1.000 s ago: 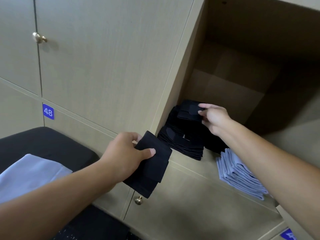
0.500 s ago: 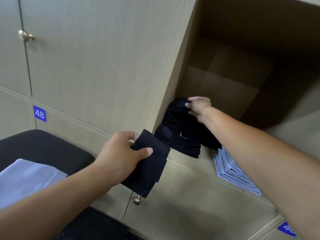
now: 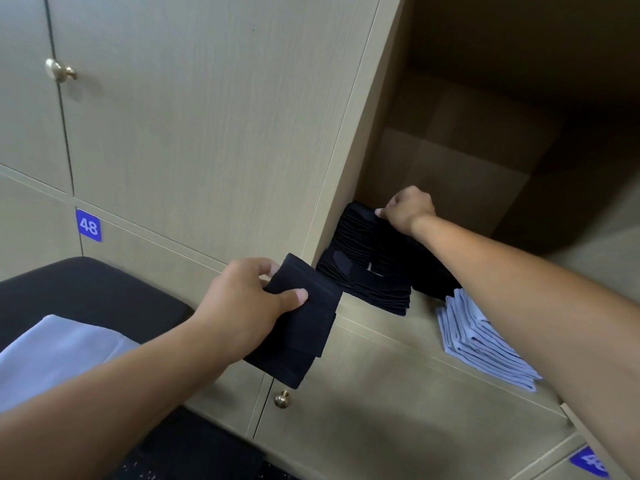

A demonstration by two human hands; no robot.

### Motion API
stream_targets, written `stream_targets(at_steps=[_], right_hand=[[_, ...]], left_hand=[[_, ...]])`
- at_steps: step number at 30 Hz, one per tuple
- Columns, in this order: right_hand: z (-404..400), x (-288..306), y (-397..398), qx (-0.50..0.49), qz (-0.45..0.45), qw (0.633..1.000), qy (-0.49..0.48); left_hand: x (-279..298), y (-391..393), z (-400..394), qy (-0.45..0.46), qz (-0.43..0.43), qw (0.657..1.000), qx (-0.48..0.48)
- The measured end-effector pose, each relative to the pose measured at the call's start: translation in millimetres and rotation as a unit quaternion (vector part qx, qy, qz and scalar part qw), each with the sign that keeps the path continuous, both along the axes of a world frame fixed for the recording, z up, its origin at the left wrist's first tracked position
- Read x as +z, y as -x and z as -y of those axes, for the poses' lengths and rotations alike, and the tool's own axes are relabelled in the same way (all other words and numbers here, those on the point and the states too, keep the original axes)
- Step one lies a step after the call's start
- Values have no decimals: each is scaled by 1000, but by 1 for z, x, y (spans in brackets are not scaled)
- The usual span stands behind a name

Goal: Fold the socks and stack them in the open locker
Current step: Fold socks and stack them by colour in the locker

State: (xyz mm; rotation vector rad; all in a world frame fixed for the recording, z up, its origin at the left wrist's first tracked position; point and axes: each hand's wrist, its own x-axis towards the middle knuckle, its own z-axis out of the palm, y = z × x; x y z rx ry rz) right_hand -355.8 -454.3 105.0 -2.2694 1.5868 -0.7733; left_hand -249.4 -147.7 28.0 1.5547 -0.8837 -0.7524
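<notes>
Two hands are in view, each closed on black fabric. At center frame the left hand (image 3: pixel 242 299) holds a folded black sock (image 3: pixel 301 327), thumb pressed on its near face and fingers curled behind its upper left edge; the grip is narrow and fully occupied by this sock. The sock hangs in front of the closed lower locker doors, just left of the open locker (image 3: pixel 485 150), with its lower corner just above a brass knob (image 3: pixel 282 399). Its upper right corner lies near the front edge of the locker floor, without visible contact. At right of center the right hand (image 3: pixel 410 211) reaches inside the open locker and pinches the top layer of the black sock stack (image 3: pixel 367 265), fingers curled over the top rear edge; this grip is also narrow and holds the top sock. The stack sits in the lower left corner of the compartment, its left side against or just beside the locker's left wall, its front layers reaching the floor's front edge. A stack of light blue socks (image 3: pixel 481 348) lies to the right of it on the same floor, partly overhanging the front edge, with the right forearm crossing above. Open room remains above both stacks and across the rear and right of the compartment. At lower left a black desk (image 3: pixel 86 292) carries a light blue cloth (image 3: pixel 59 355). A blue tag reading 48 (image 3: pixel 88 225) sits at left of frame, and a second brass knob (image 3: pixel 59 70) at upper left.
</notes>
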Motion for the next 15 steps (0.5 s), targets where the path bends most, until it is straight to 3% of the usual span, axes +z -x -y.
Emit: stream_targets(at_steps=[9, 15], right_hand=[[-13, -1, 18, 55, 75, 996, 7], [-81, -18, 29, 145, 170, 972, -67]], left_hand=[[4, -3, -2, 10, -24, 1000, 5], [5, -3, -2, 16, -33, 999, 8]])
